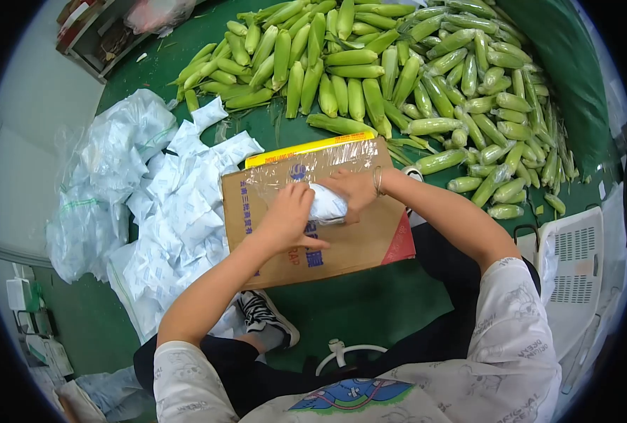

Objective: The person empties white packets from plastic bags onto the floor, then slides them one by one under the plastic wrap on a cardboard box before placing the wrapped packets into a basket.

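Observation:
A white packet (pixel 327 204) in clear plastic film lies on top of a brown cardboard box (pixel 264 247). My left hand (pixel 291 215) is at its left end, fingers curled over the film and thumb held apart. On the other side, my right hand (pixel 354 192) grips the packet's right end, its fingers partly hidden. Clear film (pixel 327 158) stretches over the box's far edge, beside a long yellow carton (pixel 306 149). Whether anything lies under the white packet is hidden.
Several similar white packets (pixel 179 204) are heaped to the left beside clear plastic bags (pixel 109 162). Unwrapped corn ears (pixel 299 70) are piled at the back, film-wrapped ears (pixel 497 120) at the back right. A white plastic crate (pixel 574 254) stands at the right.

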Available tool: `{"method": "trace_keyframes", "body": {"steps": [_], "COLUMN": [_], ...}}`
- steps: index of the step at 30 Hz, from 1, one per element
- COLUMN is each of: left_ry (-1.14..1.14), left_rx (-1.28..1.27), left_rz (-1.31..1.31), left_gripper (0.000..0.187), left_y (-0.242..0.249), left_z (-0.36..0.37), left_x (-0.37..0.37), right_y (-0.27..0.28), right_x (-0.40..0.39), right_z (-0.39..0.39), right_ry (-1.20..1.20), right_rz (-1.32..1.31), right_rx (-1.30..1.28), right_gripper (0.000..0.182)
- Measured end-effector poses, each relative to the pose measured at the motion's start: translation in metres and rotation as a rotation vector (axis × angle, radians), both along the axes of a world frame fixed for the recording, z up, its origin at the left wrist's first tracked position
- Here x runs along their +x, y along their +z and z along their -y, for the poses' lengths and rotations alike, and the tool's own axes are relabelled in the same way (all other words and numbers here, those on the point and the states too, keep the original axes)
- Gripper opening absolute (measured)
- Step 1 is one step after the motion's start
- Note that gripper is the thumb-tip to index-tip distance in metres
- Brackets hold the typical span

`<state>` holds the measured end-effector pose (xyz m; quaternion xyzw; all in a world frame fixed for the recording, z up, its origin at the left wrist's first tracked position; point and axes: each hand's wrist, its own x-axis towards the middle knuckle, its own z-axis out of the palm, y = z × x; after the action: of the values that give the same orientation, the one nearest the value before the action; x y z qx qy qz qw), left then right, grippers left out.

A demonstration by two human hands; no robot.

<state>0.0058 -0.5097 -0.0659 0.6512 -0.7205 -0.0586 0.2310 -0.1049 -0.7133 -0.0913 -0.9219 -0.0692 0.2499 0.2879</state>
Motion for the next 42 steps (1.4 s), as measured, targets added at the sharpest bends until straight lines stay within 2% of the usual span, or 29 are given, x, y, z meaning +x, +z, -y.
{"method": "trace_keyframes", "body": {"steps": [2, 4, 6, 7, 9, 11, 13, 14, 16, 18, 21, 23, 24, 26, 27, 29, 31, 33, 35, 36, 38, 39, 41, 42], "left_ry": [0.02, 0.014, 0.005, -0.024, -0.052, -0.053, -0.082, -0.107, -0.077, -0.024, -0.011, 0.022, 0.043, 0.029, 0.014, 0.007, 0.003, -0.015, -0.06, -0.103, -0.17, -0.21, -0.242, -0.242], "left_rx": [0.03, 0.082, 0.145, 0.14, 0.133, 0.17, 0.195, 0.224, 0.208, 0.249, 0.266, 0.252, 0.244, 0.232, 0.221, 0.258, 0.298, 0.455, 0.488, 0.507, 0.515, 0.692, 1.05, 1.052], "left_rz": [0.312, 0.315, 0.32, 0.275, 0.223, 0.216, 0.185, 0.154, 0.152, 0.12, 0.1, 0.054, 0.011, 0.043, 0.072, 0.075, 0.079, -0.096, -0.168, -0.235, -0.311, -0.42, -0.558, -0.567], "left_gripper": [0.057, 0.063, 0.07, 0.07, 0.07, 0.068, 0.066, 0.064, 0.062, 0.06, 0.058, 0.058, 0.058, 0.054, 0.051, 0.05, 0.05, 0.055, 0.054, 0.053, 0.055, 0.055, 0.058, 0.058], "left_y": [-0.01, -0.02, -0.019, -0.012, -0.005, 0.001, 0.002, 0.002, 0.004, 0.008, 0.008, 0.007, 0.006, 0.02, 0.028, 0.036, 0.044, 0.05, 0.046, 0.043, 0.024, 0.017, 0.016, 0.007], "left_z": [0.012, 0.021, 0.023, 0.021, 0.015, 0.009, -0.001, -0.008, -0.023, -0.031, -0.04, -0.046, -0.049, -0.049, -0.047, -0.038, -0.031, -0.027, -0.03, -0.03, -0.025, -0.022, -0.014, -0.014], "left_x": [-0.002, 0.0, 0.003, 0.005, 0.0, -0.007, -0.021, -0.03, -0.041, -0.04, -0.04, -0.036, -0.037, -0.045, -0.052, -0.06, -0.058, -0.051, -0.043, -0.037, -0.025, -0.023, -0.025, -0.029], "right_y": [0.004, 0.008, 0.01, 0.014, 0.022, 0.038, 0.077, 0.084, 0.082, 0.058, 0.04, 0.05, 0.042, 0.056, 0.064, 0.092, 0.085, 0.084, 0.09, 0.087, 0.08, 0.062, 0.018, 0.007], "right_x": [-0.006, -0.024, -0.048, -0.058, -0.072, -0.071, -0.055, -0.045, -0.04, -0.075, -0.107, -0.131, -0.138, -0.135, -0.13, -0.1, -0.077, -0.074, -0.091, -0.105, -0.138, -0.144, -0.149, -0.152], "right_z": [0.001, 0.0, 0.001, 0.005, 0.016, 0.024, 0.034, 0.039, 0.025, -0.019, -0.054, -0.054, -0.048, -0.04, -0.042, -0.069, -0.092, -0.111, -0.14, -0.152, -0.164, -0.161, -0.159, -0.161], "right_ry": [-0.031, -0.06, -0.314, -0.318, -0.535, -0.618, -0.929, -0.884, -0.492, -0.245, -0.312, -0.528, -0.594, -0.862, -0.862, -0.821, -0.759, -0.697, -0.602, -0.602, -0.345, -0.339, -0.237, -0.233], "right_rz": [0.025, 0.04, 0.201, 0.196, 0.207, 0.535, 0.472, 0.426, 0.408, 0.28, 0.342, 0.412, 0.53, 0.425, 0.42, 0.609, 0.653, 0.691, 0.376, 0.376, 0.805, 0.802, 0.771, 0.765], "right_rx": [0.061, 0.113, 0.617, 0.613, 0.272, 0.108, 0.148, 0.216, 0.405, 0.327, 0.288, 0.16, 0.187, 0.324, 0.323, 0.082, 0.034, -0.006, -0.206, -0.207, -0.365, -0.367, -0.618, -0.614], "right_gripper": [0.101, 0.095, 0.065, 0.065, 0.025, 0.011, 0.012, 0.017, 0.025, 0.032, 0.027, 0.018, 0.009, 0.01, 0.01, 0.011, 0.013, 0.017, 0.04, 0.04, 0.071, 0.071, 0.089, 0.089]}}
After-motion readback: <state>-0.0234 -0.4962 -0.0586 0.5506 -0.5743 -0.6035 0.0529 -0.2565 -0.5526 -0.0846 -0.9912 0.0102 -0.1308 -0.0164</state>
